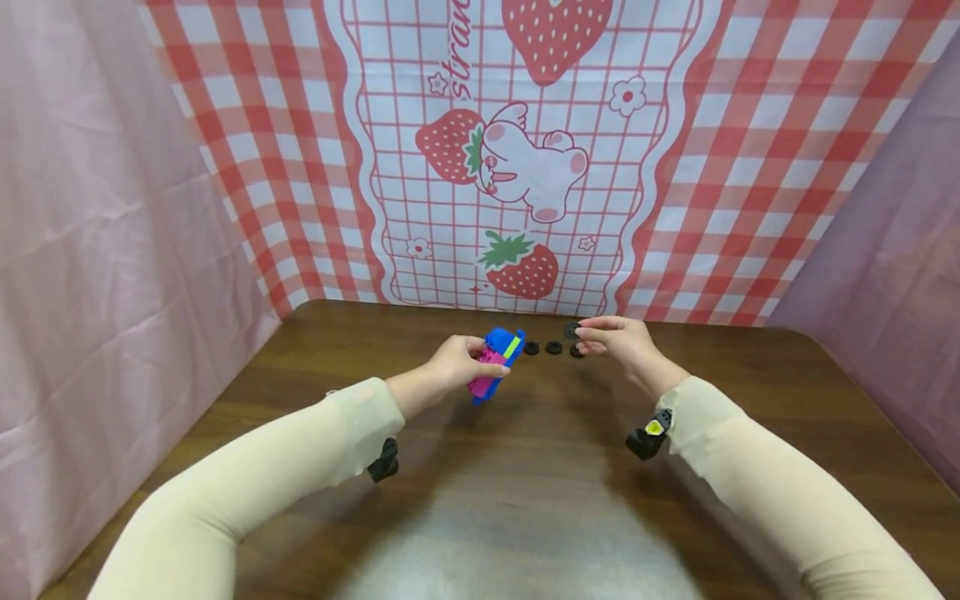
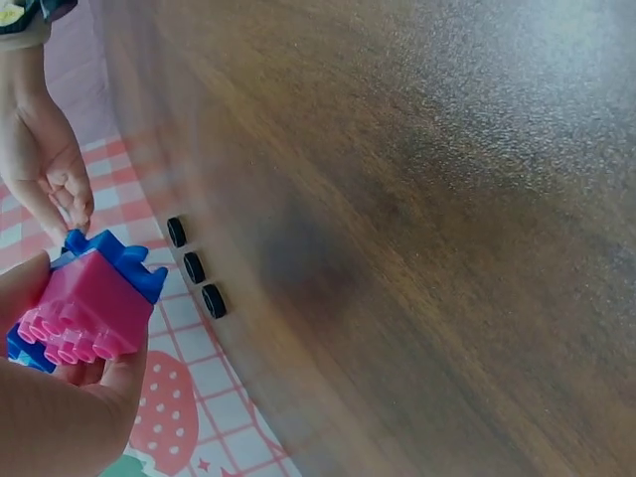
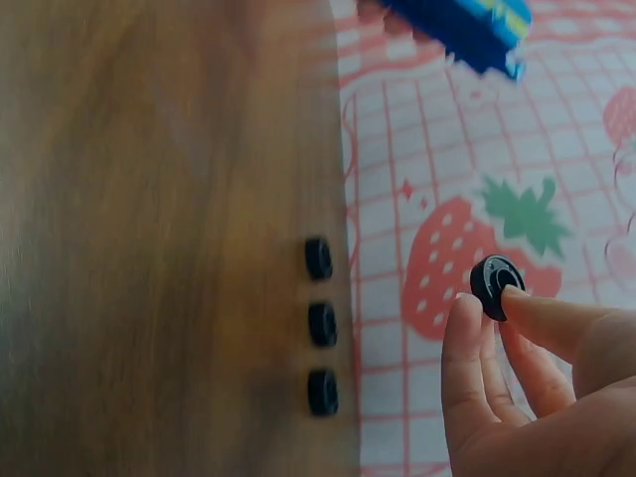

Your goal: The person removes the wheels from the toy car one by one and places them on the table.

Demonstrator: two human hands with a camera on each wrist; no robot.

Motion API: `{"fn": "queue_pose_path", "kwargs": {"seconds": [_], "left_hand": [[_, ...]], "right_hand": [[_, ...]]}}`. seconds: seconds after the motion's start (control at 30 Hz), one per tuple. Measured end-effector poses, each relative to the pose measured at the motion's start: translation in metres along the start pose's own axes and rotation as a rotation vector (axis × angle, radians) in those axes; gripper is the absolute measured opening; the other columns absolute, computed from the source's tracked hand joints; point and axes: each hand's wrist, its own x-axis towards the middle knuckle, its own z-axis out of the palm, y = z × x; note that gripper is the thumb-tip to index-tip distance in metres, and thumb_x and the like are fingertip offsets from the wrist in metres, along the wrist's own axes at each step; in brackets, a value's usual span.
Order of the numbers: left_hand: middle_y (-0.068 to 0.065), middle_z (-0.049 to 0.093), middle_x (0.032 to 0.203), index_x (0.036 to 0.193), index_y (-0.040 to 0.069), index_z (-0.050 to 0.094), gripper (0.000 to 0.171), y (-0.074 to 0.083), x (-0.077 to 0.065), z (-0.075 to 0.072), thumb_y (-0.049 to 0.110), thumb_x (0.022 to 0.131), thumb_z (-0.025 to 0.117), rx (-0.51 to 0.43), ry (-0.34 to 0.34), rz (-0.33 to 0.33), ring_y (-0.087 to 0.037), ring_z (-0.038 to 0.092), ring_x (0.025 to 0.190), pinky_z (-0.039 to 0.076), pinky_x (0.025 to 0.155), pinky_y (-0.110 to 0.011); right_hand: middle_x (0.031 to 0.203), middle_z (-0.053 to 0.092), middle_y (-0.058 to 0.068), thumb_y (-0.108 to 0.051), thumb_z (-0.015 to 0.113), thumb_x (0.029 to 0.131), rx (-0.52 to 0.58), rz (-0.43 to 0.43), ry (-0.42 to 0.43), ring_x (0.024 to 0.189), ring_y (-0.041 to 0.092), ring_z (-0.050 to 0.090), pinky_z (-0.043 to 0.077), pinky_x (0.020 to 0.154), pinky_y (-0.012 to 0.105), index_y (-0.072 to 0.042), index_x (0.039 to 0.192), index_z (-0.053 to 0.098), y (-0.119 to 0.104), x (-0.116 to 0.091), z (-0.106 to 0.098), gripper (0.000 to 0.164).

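My left hand grips a toy vehicle body of blue and pink building blocks with a yellow-green stripe, held above the table and tilted. In the left wrist view the studs of its pink block show. Between thumb and fingertips my right hand pinches a small black toy wheel, lifted off the table. Three more black wheels stand in a row near the table's far edge: one wheel, a middle wheel and another wheel.
The brown wooden table ends at a hanging red-and-white checked cloth with strawberries. Pink curtains hang at both sides. Each wrist carries a small black camera.
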Motion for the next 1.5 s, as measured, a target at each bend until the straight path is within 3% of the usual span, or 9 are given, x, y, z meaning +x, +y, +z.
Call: {"fn": "queue_pose_path", "kwargs": {"seconds": [0.1, 0.17, 0.4, 0.53, 0.67, 0.73, 0.9, 1.2, 1.5], "left_hand": [[-0.015, 0.067, 0.107, 0.117, -0.002, 0.065, 0.042, 0.001, -0.003, 0.000, 0.019, 0.084, 0.077, 0.036, 0.014, 0.015, -0.020, 0.065, 0.091, 0.058, 0.077, -0.031], [-0.014, 0.067, 0.108, 0.119, -0.001, 0.064, 0.044, 0.000, -0.004, 0.000, 0.019, 0.083, 0.078, 0.057, 0.018, 0.021, -0.020, 0.065, 0.092, 0.058, 0.077, -0.030], [-0.013, 0.069, 0.104, 0.116, 0.000, 0.067, 0.041, -0.002, -0.007, 0.000, 0.019, 0.082, 0.078, 0.128, 0.017, 0.062, -0.017, 0.063, 0.089, 0.057, 0.076, -0.029], [-0.012, 0.069, 0.104, 0.114, 0.001, 0.067, 0.039, -0.003, -0.010, 0.000, 0.021, 0.082, 0.078, 0.176, -0.007, 0.070, -0.019, 0.064, 0.092, 0.057, 0.078, -0.030], [-0.012, 0.069, 0.103, 0.111, 0.001, 0.068, 0.037, -0.002, -0.013, -0.002, 0.021, 0.083, 0.078, 0.194, -0.019, 0.077, -0.019, 0.064, 0.093, 0.057, 0.080, -0.031], [-0.012, 0.069, 0.104, 0.113, 0.001, 0.067, 0.038, -0.002, -0.014, -0.002, 0.021, 0.082, 0.078, 0.204, -0.022, 0.079, -0.019, 0.064, 0.093, 0.056, 0.081, -0.032], [-0.012, 0.069, 0.103, 0.116, 0.001, 0.067, 0.042, -0.001, -0.017, -0.002, 0.022, 0.081, 0.079, 0.245, -0.025, 0.090, -0.019, 0.062, 0.092, 0.056, 0.082, -0.031], [-0.013, 0.069, 0.105, 0.122, 0.000, 0.064, 0.048, -0.003, -0.018, 0.002, 0.020, 0.081, 0.080, 0.223, -0.035, 0.087, -0.020, 0.064, 0.095, 0.056, 0.081, -0.031], [-0.014, 0.069, 0.105, 0.121, -0.002, 0.064, 0.047, -0.003, -0.020, 0.006, 0.019, 0.082, 0.079, 0.224, -0.046, 0.103, -0.020, 0.064, 0.094, 0.056, 0.081, -0.031]], "right_hand": [[0.075, 0.072, -0.006, -0.009, 0.065, 0.092, -0.002, 0.029, 0.042, 0.070, 0.008, 0.071, 0.058, 0.076, 0.025, 0.011, 0.127, 0.054, 0.003, 0.005, -0.011, 0.041], [0.072, 0.072, -0.005, -0.007, 0.065, 0.092, 0.014, 0.044, 0.070, 0.068, 0.009, 0.071, 0.058, 0.075, 0.025, 0.008, 0.120, 0.059, 0.006, 0.009, -0.018, 0.033], [0.071, 0.069, -0.004, 0.001, 0.061, 0.092, 0.091, 0.098, 0.097, 0.066, 0.009, 0.069, 0.058, 0.075, 0.025, 0.011, 0.121, 0.055, 0.018, 0.018, -0.037, 0.031], [0.070, 0.069, -0.001, 0.006, 0.058, 0.091, 0.152, 0.144, 0.107, 0.064, 0.010, 0.069, 0.058, 0.073, 0.025, 0.004, 0.103, 0.063, 0.028, 0.023, -0.045, 0.013], [0.067, 0.069, 0.000, 0.008, 0.057, 0.091, 0.167, 0.160, 0.104, 0.061, 0.010, 0.068, 0.058, 0.068, 0.024, 0.001, 0.092, 0.065, 0.037, 0.027, -0.051, 0.011], [0.067, 0.069, 0.000, 0.009, 0.056, 0.091, 0.163, 0.164, 0.093, 0.060, 0.010, 0.068, 0.058, 0.067, 0.023, 0.005, 0.099, 0.065, 0.041, 0.028, -0.052, 0.012], [0.068, 0.069, -0.001, 0.006, 0.059, 0.091, 0.087, 0.188, 0.106, 0.060, 0.008, 0.068, 0.058, 0.069, 0.023, 0.017, 0.122, 0.053, 0.048, 0.031, -0.052, 0.033], [0.063, 0.068, 0.001, 0.000, 0.066, 0.088, -0.053, 0.250, 0.156, 0.055, 0.007, 0.068, 0.058, 0.067, 0.023, 0.017, 0.128, 0.048, 0.046, 0.037, -0.048, 0.047], [0.049, 0.063, 0.000, -0.003, 0.065, 0.089, -0.079, 0.333, 0.252, 0.048, 0.006, 0.065, 0.058, 0.065, 0.022, 0.015, 0.136, 0.034, 0.039, 0.040, -0.042, 0.060]]}}
